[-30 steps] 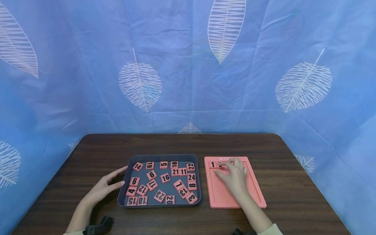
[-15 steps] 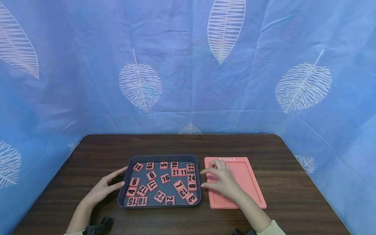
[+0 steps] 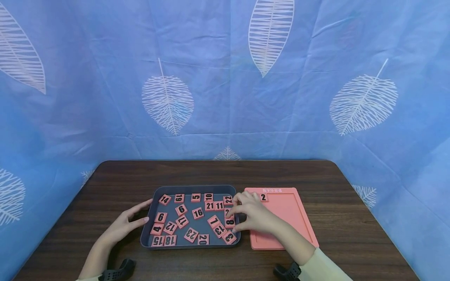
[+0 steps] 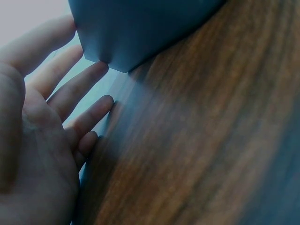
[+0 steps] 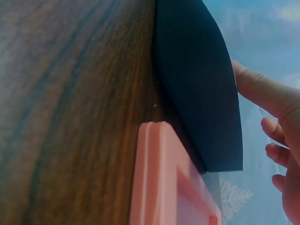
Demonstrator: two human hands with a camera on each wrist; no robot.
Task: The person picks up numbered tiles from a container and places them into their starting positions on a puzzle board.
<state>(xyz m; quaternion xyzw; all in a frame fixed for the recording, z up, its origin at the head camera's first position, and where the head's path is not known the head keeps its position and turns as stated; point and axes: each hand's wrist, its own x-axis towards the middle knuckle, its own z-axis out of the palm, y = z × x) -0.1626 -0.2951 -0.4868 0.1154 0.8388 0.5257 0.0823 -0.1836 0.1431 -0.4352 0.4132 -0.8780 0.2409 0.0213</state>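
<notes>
A dark grey tray (image 3: 197,247) holds several pink number tiles, among them a 16 tile (image 3: 198,212) and a 3 tile (image 3: 229,237). My left hand (image 3: 121,226) rests its extended fingertips against the tray's left side; the left wrist view shows them touching the wall (image 4: 140,33). Over the tray's right rim reaches my right hand (image 3: 254,214), thumb and forefinger spread around the 8 tile (image 3: 229,222) and the partly covered 24 tile. No tile is visibly held. On the pink puzzle board (image 3: 288,226), the 2 tile (image 3: 263,197) shows; the spot left of it is hidden by the hand.
The board lies just right of the tray on a dark wooden table (image 3: 225,171). A blue cloth (image 3: 211,97) with white leaf prints hangs behind. A black strap (image 3: 117,270) sits on the left wrist, another (image 3: 288,271) on the right.
My right hand has moved left from the board's top row, uncovering the 2 tile, and now reaches over the tray's right edge. The left hand stays in place.
</notes>
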